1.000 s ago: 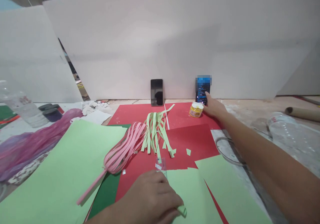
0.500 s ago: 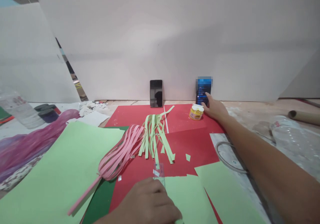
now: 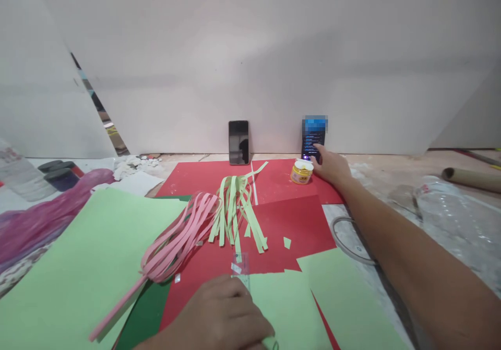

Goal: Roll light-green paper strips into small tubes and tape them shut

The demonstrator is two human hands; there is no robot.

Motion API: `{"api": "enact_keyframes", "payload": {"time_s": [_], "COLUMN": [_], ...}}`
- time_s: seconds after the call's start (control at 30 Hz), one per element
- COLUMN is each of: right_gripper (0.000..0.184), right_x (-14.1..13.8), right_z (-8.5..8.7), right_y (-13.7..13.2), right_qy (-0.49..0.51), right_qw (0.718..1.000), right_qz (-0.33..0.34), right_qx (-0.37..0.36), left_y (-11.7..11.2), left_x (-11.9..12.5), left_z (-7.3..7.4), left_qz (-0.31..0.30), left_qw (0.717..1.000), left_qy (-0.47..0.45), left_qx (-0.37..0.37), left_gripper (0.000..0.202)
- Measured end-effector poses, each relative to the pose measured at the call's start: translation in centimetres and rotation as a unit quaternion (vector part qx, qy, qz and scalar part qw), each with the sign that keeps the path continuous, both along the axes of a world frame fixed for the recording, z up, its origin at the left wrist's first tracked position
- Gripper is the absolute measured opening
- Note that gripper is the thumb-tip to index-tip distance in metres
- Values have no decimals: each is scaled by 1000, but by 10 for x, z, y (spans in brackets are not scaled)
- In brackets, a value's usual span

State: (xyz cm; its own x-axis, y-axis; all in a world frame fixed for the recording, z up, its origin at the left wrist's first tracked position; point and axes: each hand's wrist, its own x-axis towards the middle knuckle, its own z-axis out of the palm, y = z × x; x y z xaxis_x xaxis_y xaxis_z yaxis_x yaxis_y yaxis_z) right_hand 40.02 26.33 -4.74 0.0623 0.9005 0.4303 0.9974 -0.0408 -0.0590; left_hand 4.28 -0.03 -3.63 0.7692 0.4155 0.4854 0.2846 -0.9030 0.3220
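My right hand (image 3: 332, 165) reaches far across the red paper (image 3: 297, 219), its fingers touching the lower part of a lit phone (image 3: 312, 140) propped against the white board. A small yellow jar (image 3: 301, 172) stands just left of that hand. My left hand (image 3: 219, 316) lies curled at the near edge, pressing a clear ruler (image 3: 240, 266) onto a light green sheet (image 3: 289, 308). A bundle of pink paper strips (image 3: 176, 240) and a fan of green strips (image 3: 235, 209) lie between the hands.
A second, dark phone (image 3: 238, 142) leans on the white board (image 3: 250, 58). A large light green sheet (image 3: 78, 266) and purple fabric (image 3: 43, 214) lie left, with dark jars (image 3: 60, 172) and a plastic bottle (image 3: 19, 175). A crumpled bottle (image 3: 450, 209), a cardboard tube (image 3: 469, 179) and a wire loop (image 3: 348, 235) sit right.
The view has shifted slightly, sliding everything leftward. My right hand stays at the lit phone, its fingers a little lower on the screen. My left hand keeps holding the ruler.
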Motion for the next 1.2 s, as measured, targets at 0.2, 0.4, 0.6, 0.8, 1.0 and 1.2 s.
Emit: {"api": "enact_keyframes", "payload": {"time_s": [0.2,0.4,0.6,0.8,1.0,1.2], "right_gripper": [47,57,62,48,60,54], "right_x": [-2,1,2,-1,-1,0], "right_z": [0,-3,-1,1,1,0], "right_y": [-2,1,2,-2,-2,-1], "right_qy": [-16,-5,15,2,11,12], "right_qw": [1000,1000,999,1000,1000,1000], "right_qz": [4,-24,-30,-9,-25,-16], "right_qx": [3,-3,-20,-2,3,-13], "left_y": [0,0,0,0,3,2], "left_x": [0,-1,-1,0,0,0], "left_z": [0,-1,1,0,-4,-3], "left_qz": [-8,-4,-7,-7,-13,-1], "left_qw": [1000,1000,1000,1000,1000,1000], "left_qy": [5,-4,5,2,-15,-16], "left_qx": [-7,-7,-3,-7,2,9], "left_gripper": [12,15,16,14,20,20]}}
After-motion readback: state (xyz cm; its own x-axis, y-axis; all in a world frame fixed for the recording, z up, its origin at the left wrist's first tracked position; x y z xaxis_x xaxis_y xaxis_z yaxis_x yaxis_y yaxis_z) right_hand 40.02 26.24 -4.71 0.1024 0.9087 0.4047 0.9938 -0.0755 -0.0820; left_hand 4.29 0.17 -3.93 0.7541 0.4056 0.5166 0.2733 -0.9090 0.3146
